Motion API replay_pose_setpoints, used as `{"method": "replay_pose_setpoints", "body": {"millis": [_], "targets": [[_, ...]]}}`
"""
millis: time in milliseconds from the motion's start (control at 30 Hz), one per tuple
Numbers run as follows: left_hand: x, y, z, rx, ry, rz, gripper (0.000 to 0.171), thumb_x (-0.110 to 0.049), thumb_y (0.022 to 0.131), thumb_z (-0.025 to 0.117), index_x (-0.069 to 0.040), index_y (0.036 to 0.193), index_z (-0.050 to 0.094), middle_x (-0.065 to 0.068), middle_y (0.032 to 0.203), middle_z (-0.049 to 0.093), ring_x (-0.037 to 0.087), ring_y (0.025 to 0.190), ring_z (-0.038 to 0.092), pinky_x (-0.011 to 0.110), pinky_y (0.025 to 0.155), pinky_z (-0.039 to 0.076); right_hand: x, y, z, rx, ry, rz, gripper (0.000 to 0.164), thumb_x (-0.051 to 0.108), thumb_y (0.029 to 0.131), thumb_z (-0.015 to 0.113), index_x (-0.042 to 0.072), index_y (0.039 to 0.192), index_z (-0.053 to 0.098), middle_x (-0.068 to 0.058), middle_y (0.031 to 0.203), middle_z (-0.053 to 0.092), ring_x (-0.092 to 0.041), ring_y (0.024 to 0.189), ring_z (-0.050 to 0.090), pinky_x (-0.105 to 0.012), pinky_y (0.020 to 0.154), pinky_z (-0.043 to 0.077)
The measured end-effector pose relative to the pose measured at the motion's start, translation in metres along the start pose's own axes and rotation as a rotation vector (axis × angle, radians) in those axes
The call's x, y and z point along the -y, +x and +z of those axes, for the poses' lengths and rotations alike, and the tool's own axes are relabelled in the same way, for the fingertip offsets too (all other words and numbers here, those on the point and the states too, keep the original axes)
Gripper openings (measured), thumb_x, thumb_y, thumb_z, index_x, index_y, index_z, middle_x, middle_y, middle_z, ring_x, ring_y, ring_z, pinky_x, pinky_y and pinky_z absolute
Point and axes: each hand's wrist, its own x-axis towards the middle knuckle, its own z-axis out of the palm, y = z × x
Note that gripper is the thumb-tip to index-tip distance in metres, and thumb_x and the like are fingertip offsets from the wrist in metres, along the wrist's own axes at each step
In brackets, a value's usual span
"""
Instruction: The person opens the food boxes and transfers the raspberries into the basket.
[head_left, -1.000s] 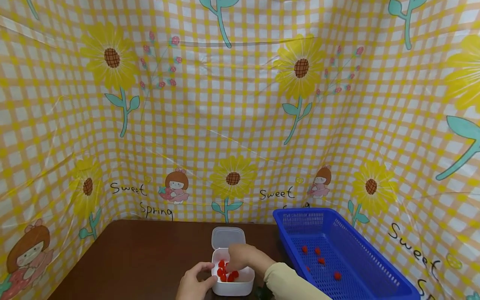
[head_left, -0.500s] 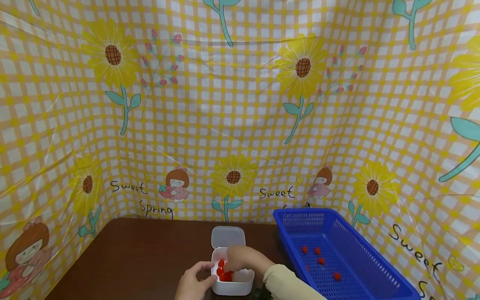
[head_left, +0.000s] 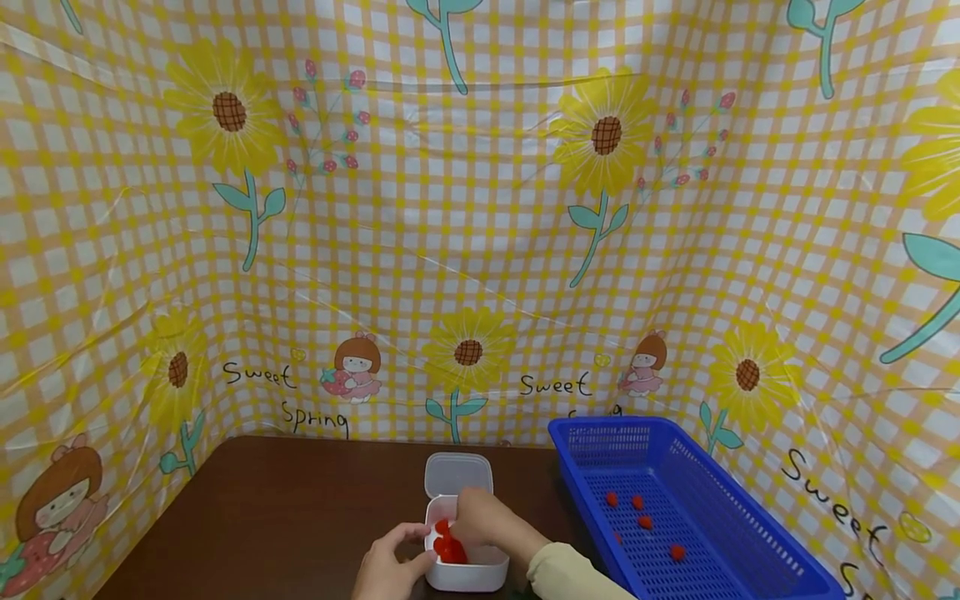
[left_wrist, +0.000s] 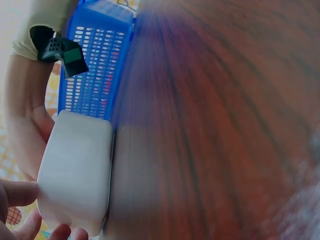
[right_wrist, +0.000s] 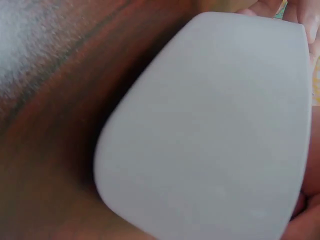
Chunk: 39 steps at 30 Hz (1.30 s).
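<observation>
A white lidded box [head_left: 468, 577] stands on the brown table, its translucent lid [head_left: 458, 477] tipped back behind it. Several small bright red pieces [head_left: 450, 552], shaped like little strawberries, are heaped in its left half. My left hand [head_left: 386, 568] grips the box's left side, thumb near the front corner and fingers at the wall. My right hand [head_left: 485, 521] reaches down into the box from the right, its fingertips hidden behind the hand and among the red pieces. In the right wrist view the box wall [right_wrist: 210, 125] covers most of the work.
A blue perforated basket [head_left: 780, 533] stands to the right, with a few small red pieces [head_left: 678, 552] on its floor. Checked, flower-printed sheeting [head_left: 480, 208] rises behind the table and along both sides. Brown tabletop [head_left: 292, 517] stretches left of the box.
The red pieces in the box have shifted leftward and closer together. My right hand has moved slightly within the box. My left hand keeps its hold.
</observation>
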Motion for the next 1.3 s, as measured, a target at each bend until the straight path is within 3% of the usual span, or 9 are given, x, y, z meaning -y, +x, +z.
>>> {"method": "replay_pose_setpoints", "body": {"millis": [200, 433, 667, 867, 1300], "targets": [[-0.001, 0.000, -0.001, 0.011, 0.008, -0.013, 0.031, -0.021, 0.087, 0.077, -0.009, 0.115, 0.070, 0.010, 0.110, 0.072, 0.018, 0.081, 0.062, 0.035, 0.071, 0.049, -0.006, -0.001, 0.009, -0.037, 0.110, -0.015, 0.015, 0.010, 0.076, 0.068, 0.004, 0.062, 0.070, 0.006, 0.052, 0.048, -0.010, 0.050, 0.039, -0.024, 0.046, 0.032], [-0.001, 0.000, 0.000, -0.003, 0.037, 0.004, 0.030, -0.023, 0.087, 0.078, -0.011, 0.114, 0.071, 0.007, 0.108, 0.073, 0.017, 0.088, 0.061, 0.036, 0.072, 0.046, -0.009, -0.001, 0.020, -0.139, 0.212, -0.047, 0.016, 0.008, 0.076, 0.068, 0.005, 0.060, 0.071, 0.010, 0.050, 0.050, -0.006, 0.047, 0.040, -0.020, 0.044, 0.033], [-0.002, -0.001, 0.000, -0.004, 0.029, 0.030, 0.030, -0.020, 0.086, 0.077, -0.009, 0.113, 0.070, 0.010, 0.107, 0.073, 0.017, 0.081, 0.060, 0.035, 0.069, 0.045, -0.008, -0.001, 0.026, -0.120, 0.419, 0.056, 0.009, 0.003, 0.077, 0.070, -0.002, 0.071, 0.074, 0.001, 0.058, 0.059, -0.010, 0.054, 0.048, -0.021, 0.046, 0.041], [-0.003, -0.003, 0.000, -0.012, 0.029, 0.049, 0.031, -0.019, 0.085, 0.078, -0.008, 0.113, 0.070, 0.011, 0.107, 0.073, 0.017, 0.077, 0.060, 0.034, 0.067, 0.044, -0.004, -0.002, 0.027, -0.097, 0.548, 0.141, 0.006, -0.001, 0.074, 0.068, -0.003, 0.071, 0.073, 0.001, 0.059, 0.055, -0.010, 0.053, 0.049, -0.019, 0.046, 0.042], [-0.002, -0.004, 0.000, -0.018, 0.046, 0.045, 0.031, -0.020, 0.085, 0.078, -0.009, 0.113, 0.070, 0.010, 0.107, 0.073, 0.016, 0.078, 0.060, 0.035, 0.068, 0.044, 0.000, -0.004, 0.024, -0.079, 0.569, 0.178, 0.006, -0.001, 0.072, 0.073, -0.007, 0.072, 0.072, 0.002, 0.059, 0.058, -0.010, 0.055, 0.051, -0.021, 0.050, 0.041]]}}
